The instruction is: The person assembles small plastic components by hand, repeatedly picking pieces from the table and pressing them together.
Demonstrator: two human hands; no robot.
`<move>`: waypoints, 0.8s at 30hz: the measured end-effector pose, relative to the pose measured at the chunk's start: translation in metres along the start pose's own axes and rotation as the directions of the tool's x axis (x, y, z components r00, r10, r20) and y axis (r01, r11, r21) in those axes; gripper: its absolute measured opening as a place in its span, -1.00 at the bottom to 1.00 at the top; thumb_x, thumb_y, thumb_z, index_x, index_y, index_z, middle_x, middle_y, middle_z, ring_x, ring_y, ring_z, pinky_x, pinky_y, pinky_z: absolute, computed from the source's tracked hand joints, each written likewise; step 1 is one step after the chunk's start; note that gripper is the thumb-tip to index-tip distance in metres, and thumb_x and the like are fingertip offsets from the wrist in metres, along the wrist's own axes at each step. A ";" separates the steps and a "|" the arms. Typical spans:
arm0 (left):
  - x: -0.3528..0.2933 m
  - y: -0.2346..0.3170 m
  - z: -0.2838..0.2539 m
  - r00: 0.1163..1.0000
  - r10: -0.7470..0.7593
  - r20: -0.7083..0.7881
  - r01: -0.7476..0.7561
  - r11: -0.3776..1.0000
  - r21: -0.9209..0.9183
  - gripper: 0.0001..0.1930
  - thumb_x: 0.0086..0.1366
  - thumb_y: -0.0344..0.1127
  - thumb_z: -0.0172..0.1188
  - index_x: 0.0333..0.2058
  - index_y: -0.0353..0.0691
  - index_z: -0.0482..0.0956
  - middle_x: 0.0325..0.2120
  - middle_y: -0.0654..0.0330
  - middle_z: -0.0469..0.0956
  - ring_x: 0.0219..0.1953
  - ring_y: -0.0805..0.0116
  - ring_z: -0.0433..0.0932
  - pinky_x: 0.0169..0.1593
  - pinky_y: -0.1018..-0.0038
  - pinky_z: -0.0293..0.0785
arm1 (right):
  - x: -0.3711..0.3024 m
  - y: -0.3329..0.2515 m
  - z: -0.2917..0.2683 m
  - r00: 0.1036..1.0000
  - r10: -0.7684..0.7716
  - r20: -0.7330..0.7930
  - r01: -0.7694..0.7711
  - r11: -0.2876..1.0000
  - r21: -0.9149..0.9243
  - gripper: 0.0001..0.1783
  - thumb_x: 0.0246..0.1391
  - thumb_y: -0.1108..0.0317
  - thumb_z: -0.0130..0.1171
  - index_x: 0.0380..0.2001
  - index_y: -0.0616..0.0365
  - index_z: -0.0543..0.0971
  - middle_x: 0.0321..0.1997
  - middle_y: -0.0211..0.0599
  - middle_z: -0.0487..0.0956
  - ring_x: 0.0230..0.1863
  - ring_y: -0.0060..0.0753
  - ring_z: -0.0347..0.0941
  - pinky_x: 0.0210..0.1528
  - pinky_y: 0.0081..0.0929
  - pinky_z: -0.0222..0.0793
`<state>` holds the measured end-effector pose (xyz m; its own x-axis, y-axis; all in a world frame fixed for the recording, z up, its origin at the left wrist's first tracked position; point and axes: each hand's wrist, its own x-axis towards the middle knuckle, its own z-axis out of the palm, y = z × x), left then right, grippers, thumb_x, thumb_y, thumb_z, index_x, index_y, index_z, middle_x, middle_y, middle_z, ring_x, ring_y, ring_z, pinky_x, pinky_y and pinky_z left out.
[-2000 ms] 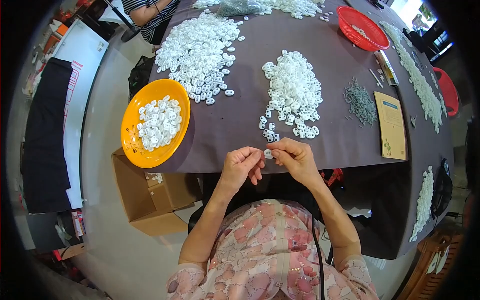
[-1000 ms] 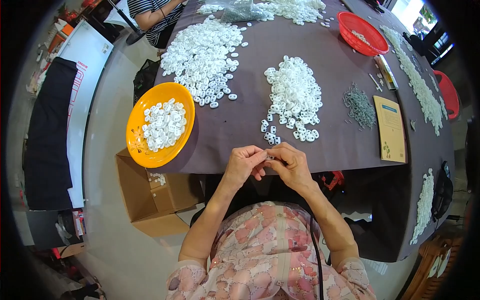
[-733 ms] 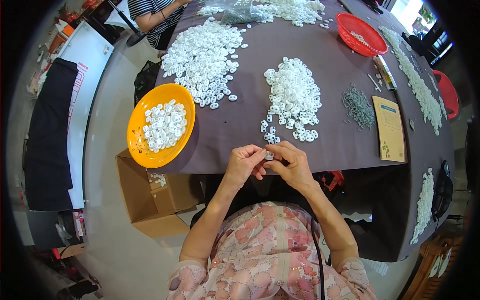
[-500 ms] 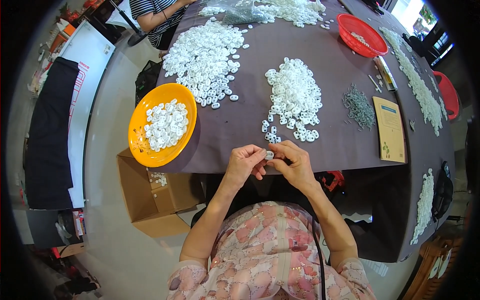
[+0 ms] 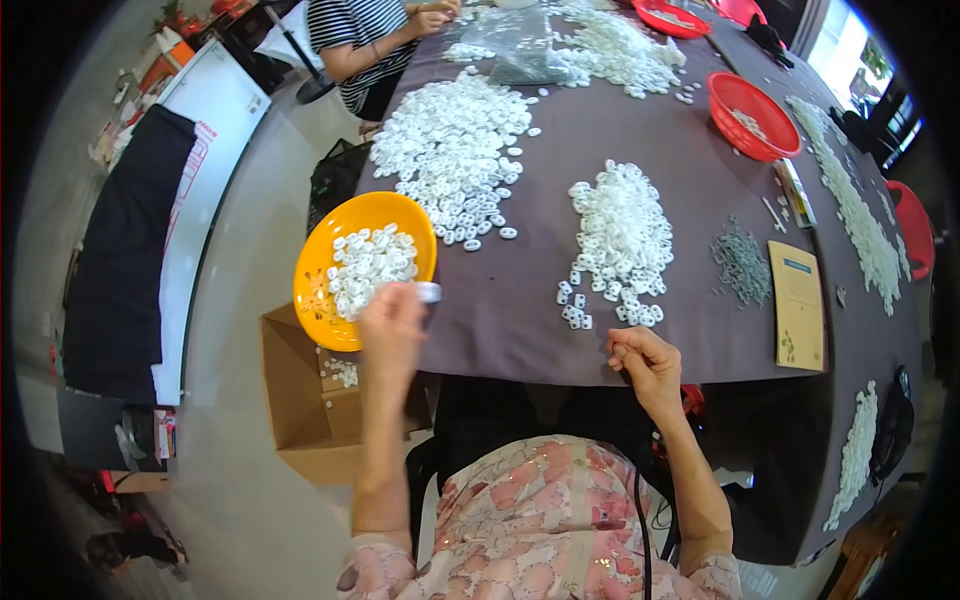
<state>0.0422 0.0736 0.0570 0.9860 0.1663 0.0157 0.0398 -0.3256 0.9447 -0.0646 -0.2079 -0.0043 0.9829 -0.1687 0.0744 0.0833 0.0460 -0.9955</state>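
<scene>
My left hand (image 5: 390, 318), blurred by motion, is over the near right rim of the orange bowl (image 5: 312, 290). A small white oval plastic piece (image 5: 429, 292) shows at its pinched fingertips. Many similar white pieces (image 5: 375, 265) lie in the bowl. My right hand (image 5: 648, 365) is closed near the table's front edge, thumb against curled fingers; whether something tiny sits between them is hidden. Just beyond it spreads a pile of white pieces with small dark openings (image 5: 622, 225), several of them (image 5: 574, 308) strayed to its near left.
A larger white heap (image 5: 450, 150) lies at the far left. Grey small parts (image 5: 742, 262), a yellow booklet (image 5: 797, 310) and a red basket (image 5: 755, 140) are on the right. Below the bowl stands an open cardboard box (image 5: 300, 400). Another person's hands (image 5: 435, 15) work at the far end.
My hands were together at the table's front edge around a white piece. Now the left has swung left to the bowl with a piece; the right has drawn apart to the right. The view has shifted.
</scene>
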 end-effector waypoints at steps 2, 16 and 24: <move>0.028 -0.012 -0.037 0.991 0.121 -0.051 -0.112 0.981 0.159 -0.78 0.22 -0.30 0.07 -0.47 -0.36 0.54 -0.68 0.33 0.44 -0.61 0.60 0.33 -0.53 0.61 0.27 | -0.002 -0.004 -0.008 0.999 -0.028 -0.027 0.028 1.000 0.014 -0.79 0.08 0.62 0.02 -0.22 0.28 0.55 -0.35 -0.36 0.54 -0.42 -0.66 0.43 -0.33 -0.73 0.37; 0.014 -0.001 0.042 0.890 0.405 0.207 -0.451 0.849 0.274 -0.87 0.14 -0.38 0.16 -0.48 -0.33 0.52 -0.55 0.06 0.52 -0.53 0.21 0.50 -0.42 0.41 0.39 | 0.005 -0.001 -0.062 0.933 -0.005 -0.361 -0.017 0.998 -0.058 -0.94 0.07 0.56 0.06 -0.38 0.25 0.51 -0.49 -0.49 0.48 -0.50 -0.73 0.35 -0.42 -0.76 0.30; -0.030 -0.006 0.131 0.792 0.498 0.352 -0.569 0.812 0.132 -0.94 0.07 -0.48 0.21 -0.42 -0.27 0.55 -0.54 0.19 0.45 -0.59 0.39 0.45 -0.50 0.51 0.35 | 0.002 0.004 -0.061 0.953 -0.098 -0.285 0.054 0.986 -0.156 -0.95 0.07 0.58 0.04 -0.37 0.25 0.47 -0.48 -0.52 0.42 -0.46 -0.75 0.28 -0.38 -0.76 0.24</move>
<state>0.0333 -0.0511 0.0080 0.8582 -0.3578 0.3681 -0.5074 -0.4819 0.7144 -0.0728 -0.2679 -0.0113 0.8819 -0.4464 0.1513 0.1099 -0.1175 -0.9870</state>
